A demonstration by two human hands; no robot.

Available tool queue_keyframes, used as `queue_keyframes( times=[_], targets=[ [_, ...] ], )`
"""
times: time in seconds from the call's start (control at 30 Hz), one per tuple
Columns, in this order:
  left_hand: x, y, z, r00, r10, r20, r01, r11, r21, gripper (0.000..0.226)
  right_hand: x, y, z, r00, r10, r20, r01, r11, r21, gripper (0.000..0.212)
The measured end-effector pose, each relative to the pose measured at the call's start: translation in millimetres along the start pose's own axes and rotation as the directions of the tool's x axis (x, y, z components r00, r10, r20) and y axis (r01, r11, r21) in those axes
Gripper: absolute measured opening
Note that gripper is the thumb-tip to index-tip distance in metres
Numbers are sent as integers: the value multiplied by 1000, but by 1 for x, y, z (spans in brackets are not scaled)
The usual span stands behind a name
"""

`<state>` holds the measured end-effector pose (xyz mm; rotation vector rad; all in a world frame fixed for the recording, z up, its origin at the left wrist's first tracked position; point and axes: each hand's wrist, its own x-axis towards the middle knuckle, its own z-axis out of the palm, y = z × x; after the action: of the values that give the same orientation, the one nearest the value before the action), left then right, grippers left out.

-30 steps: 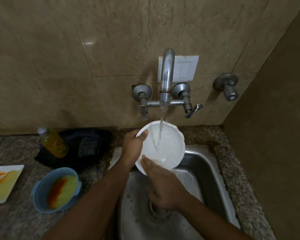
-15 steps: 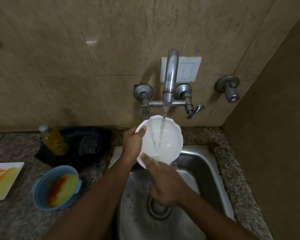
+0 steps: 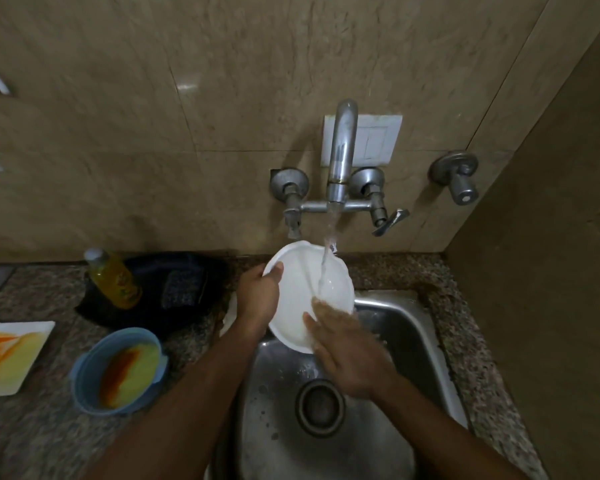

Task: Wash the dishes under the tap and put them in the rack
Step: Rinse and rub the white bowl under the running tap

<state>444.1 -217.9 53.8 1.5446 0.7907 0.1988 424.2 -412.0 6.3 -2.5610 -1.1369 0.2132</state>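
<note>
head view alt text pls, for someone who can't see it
A left hand holds a white plate under the running tap while the right hand rubs it. A dirty blue bowl waits on the counter.

White plate (image 3: 298,299) — now steeper, nearer tap (image 3: 340,157)

one white scalloped plate (image 3: 302,292), one blue bowl (image 3: 120,370) and one white square plate (image 3: 11,355) make three dishes. one yellow bottle (image 3: 113,277) stands on the bench. two hands show: left hand (image 3: 257,294), right hand (image 3: 347,351); one tap (image 3: 340,154) runs.
</note>
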Motion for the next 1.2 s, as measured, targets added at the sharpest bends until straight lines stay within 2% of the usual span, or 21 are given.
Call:
queue_keyframes(
  times=[0.1, 0.2, 0.23, 0.3, 0.37, 0.43, 0.47, 0.5, 0.6, 0.63, 0.7, 0.77, 0.9, 1.0, 1.07, 1.17, 1.2],
  targets=[
    [3, -2, -2, 1000, -4, 28, 2, 999, 44, 14, -6, -9, 7, 999, -34, 21, 31, 994, 102, 64],
    [0, -8, 1, 999, -34, 10, 33, 996, 80, 23, 3, 6, -1, 991, 136, -16, -136, 991, 14, 67],
    [0, -8, 2, 999, -54, -8, 54, 996, 74, 25, 5, -1, -4, 989, 144, 6, -145, 989, 25, 73],
    [3, -7, -1, 997, -75, -12, 75, 994, 76, 23, 3, -15, 0, 997, 50, 55, -55, 994, 95, 83],
    [4, -10, -4, 997, -72, 10, 71, 992, 106, 21, -3, -11, 3, 997, -10, 70, 4, 997, 75, 75],
    [0, -16, -2, 998, -67, -2, 66, 991, 120, 24, 5, 5, -2, 991, 129, 24, -129, 992, 3, 69],
    [-3, -16, 1, 998, -66, -12, 66, 989, 133, 24, 12, 4, -5, 976, 215, 24, -215, 976, 14, 72],
    [-3, -17, 3, 998, -65, -26, 68, 987, 144, 24, 16, -3, -7, 971, 230, 67, -233, 971, 48, 74],
    [1, -16, -2, 999, -49, -15, 51, 989, 140, 26, 1, -27, -2, 985, 78, 153, -95, 990, 108, 81],
    [2, -16, -4, 999, -53, -7, 53, 988, 146, 25, -6, -23, -3, 984, 90, 153, -103, 992, 78, 81],
    [-1, -22, 0, 998, -68, 11, 65, 984, 164, 26, 6, -4, -5, 962, 248, 115, -250, 968, 1, 77],
    [-6, -23, 7, 993, -113, 26, 106, 978, 181, 28, 30, -6, -10, 919, 369, 135, -379, 924, 48, 82],
    [-2, -29, 2, 971, -189, 146, 163, 971, 175, 27, 20, -14, -8, 974, 106, 198, -120, 991, 56, 73],
    [-3, -38, 4, 962, -180, 203, 138, 968, 208, 37, 19, 9, -9, 960, 213, 179, -195, 974, -113, 70],
    [-1, -37, 9, 956, -188, 227, 147, 971, 187, 44, 29, -1, -2, 955, 213, 208, -212, 977, -25, 75],
    [-2, -33, 7, 929, -215, 302, 171, 971, 165, 41, 26, -5, 4, 974, 46, 220, -90, 976, 197, 74],
    [-4, -34, 6, 913, -232, 336, 189, 969, 157, 39, 20, 6, -3, 980, 77, 183, -131, 945, 301, 68]
  ],
)
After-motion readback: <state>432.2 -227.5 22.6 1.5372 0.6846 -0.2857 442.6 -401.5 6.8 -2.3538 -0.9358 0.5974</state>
